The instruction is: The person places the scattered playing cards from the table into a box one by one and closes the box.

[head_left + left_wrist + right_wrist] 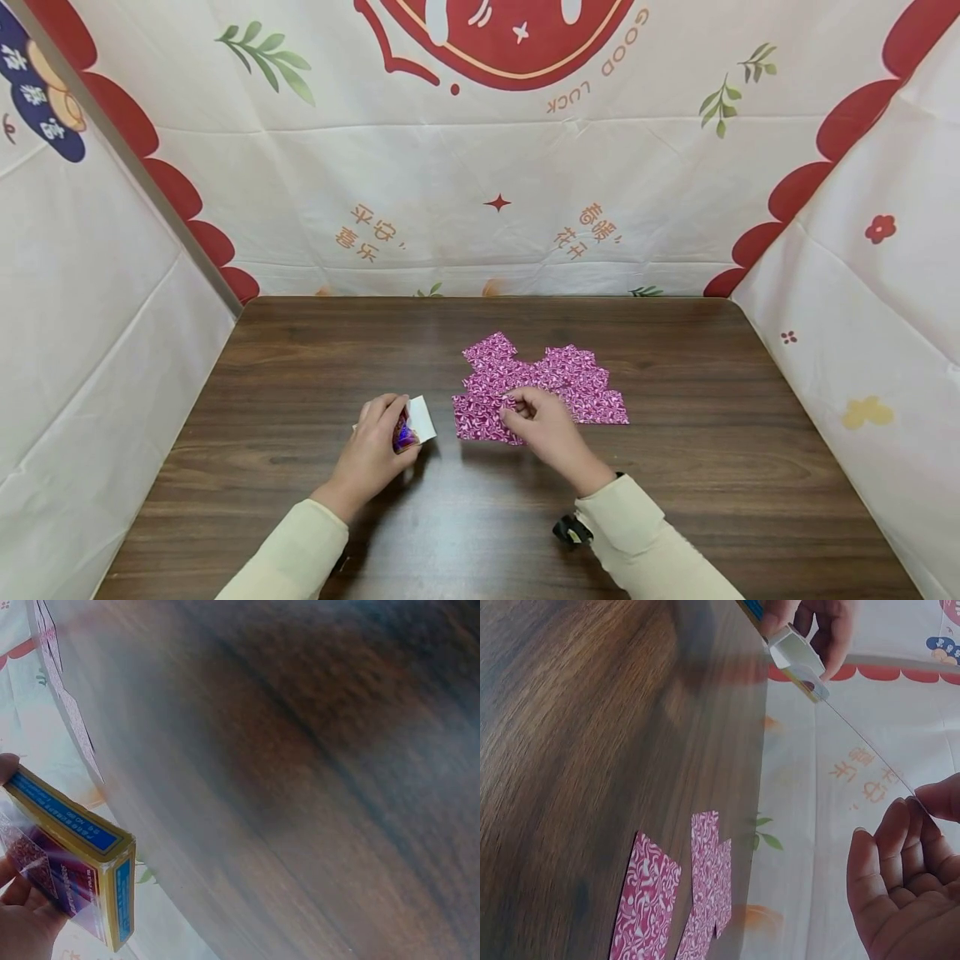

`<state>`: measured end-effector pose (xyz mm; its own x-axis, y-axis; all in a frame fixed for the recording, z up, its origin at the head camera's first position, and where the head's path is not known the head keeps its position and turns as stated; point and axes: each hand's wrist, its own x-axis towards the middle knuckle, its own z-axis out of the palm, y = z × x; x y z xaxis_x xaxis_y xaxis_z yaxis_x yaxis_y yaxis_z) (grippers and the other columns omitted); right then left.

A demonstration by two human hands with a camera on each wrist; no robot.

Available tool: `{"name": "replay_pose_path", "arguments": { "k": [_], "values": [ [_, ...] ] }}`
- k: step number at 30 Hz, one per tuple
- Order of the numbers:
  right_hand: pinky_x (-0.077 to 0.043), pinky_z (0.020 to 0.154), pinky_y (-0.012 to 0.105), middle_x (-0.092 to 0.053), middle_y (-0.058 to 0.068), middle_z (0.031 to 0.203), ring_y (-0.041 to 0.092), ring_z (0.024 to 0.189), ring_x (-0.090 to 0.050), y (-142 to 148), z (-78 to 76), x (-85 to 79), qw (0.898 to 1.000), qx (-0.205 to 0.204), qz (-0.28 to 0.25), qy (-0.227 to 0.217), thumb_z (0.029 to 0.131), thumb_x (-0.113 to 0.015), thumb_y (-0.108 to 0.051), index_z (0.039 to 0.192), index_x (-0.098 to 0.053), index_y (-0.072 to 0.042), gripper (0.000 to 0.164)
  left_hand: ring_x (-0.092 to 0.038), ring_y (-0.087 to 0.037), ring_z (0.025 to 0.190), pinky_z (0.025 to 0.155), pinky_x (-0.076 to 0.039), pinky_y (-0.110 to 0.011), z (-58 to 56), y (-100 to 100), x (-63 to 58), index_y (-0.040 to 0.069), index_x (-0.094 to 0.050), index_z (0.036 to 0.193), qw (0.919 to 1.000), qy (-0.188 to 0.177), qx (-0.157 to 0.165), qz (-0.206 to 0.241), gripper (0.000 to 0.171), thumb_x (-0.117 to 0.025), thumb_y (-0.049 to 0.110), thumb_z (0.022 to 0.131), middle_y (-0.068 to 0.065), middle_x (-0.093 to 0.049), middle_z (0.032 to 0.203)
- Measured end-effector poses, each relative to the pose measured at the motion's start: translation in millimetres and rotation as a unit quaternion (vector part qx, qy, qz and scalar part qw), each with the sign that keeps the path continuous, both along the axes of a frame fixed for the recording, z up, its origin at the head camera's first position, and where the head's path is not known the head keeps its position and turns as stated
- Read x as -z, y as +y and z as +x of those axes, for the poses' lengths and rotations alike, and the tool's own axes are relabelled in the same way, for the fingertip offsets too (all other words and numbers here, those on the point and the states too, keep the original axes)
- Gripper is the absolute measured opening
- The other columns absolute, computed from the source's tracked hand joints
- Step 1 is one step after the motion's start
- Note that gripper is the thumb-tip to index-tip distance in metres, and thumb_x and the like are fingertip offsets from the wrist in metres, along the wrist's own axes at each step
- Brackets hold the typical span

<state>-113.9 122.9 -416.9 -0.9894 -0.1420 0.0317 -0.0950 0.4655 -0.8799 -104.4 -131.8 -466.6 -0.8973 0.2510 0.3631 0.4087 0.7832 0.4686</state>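
My left hand (372, 437) grips a small card box (71, 851), gold-edged with blue strips and a purple face. Its white end flap (422, 418) stands open toward the right. My right hand (546, 425) pinches a playing card (480, 419) with a pink-and-white swirl back by its right edge, between thumb and fingers. In the right wrist view that card appears edge-on as a thin line from the box mouth to the fingertips (922, 796). Beyond the right hand, several cards (573, 375) with the same backs lie spread and overlapping on the table.
The brown wood-grain table (315, 350) runs back to a white printed cloth (450, 167). Cloth walls also stand at the left and right. A black strap piece (572, 530) sits at the right wrist, near the cream sleeve.
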Motion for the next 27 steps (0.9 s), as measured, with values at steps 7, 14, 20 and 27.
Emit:
{"name": "replay_pose_path", "arguments": {
  "k": [7,14,20,27],
  "values": [
    [-0.046,0.060,0.022,-0.055,0.002,0.073,0.012,0.066,-0.049,-8.7,-0.5,-0.1,1.000,-0.004,-0.007,-0.005,0.076,-0.067,-0.008,0.091,-0.064,-0.004,0.015,-0.044,-0.024,0.104,0.086,-0.044,-0.039,-2.1,1.5,0.8,0.000,-0.053,0.116,0.9999,0.008,0.013,0.005,0.061,-0.078,0.016,0.063,-0.010,-0.050,0.112],
    [-0.046,0.061,0.022,-0.055,0.001,0.074,0.013,0.067,-0.050,-15.7,-0.5,0.5,1.000,-0.017,-0.016,0.001,0.076,-0.066,-0.008,0.089,-0.064,-0.004,0.013,-0.044,-0.024,0.103,0.087,-0.043,-0.039,-2.5,3.4,0.2,0.000,-0.053,0.116,0.9995,0.021,0.021,0.013,0.062,-0.078,0.014,0.061,-0.010,-0.050,0.111],
    [-0.047,0.060,0.023,-0.055,-0.001,0.072,0.012,0.065,-0.050,-21.1,-2.4,0.2,1.000,-0.021,0.001,0.004,0.077,-0.066,-0.010,0.087,-0.064,-0.007,0.011,-0.044,-0.024,0.104,0.087,-0.044,-0.038,-2.0,3.7,-0.4,-0.001,-0.052,0.117,0.9992,0.027,0.027,0.011,0.064,-0.079,0.014,0.061,-0.011,-0.049,0.112],
    [-0.047,0.060,0.023,-0.055,0.000,0.073,0.011,0.065,-0.050,-26.3,-4.8,-0.5,0.999,-0.030,0.006,0.007,0.077,-0.066,-0.010,0.087,-0.064,-0.006,0.012,-0.042,-0.024,0.107,0.088,-0.044,-0.038,-2.5,4.3,-0.6,0.000,-0.051,0.119,0.9994,0.022,0.026,0.003,0.064,-0.078,0.014,0.063,-0.010,-0.048,0.115]
  ]
}}
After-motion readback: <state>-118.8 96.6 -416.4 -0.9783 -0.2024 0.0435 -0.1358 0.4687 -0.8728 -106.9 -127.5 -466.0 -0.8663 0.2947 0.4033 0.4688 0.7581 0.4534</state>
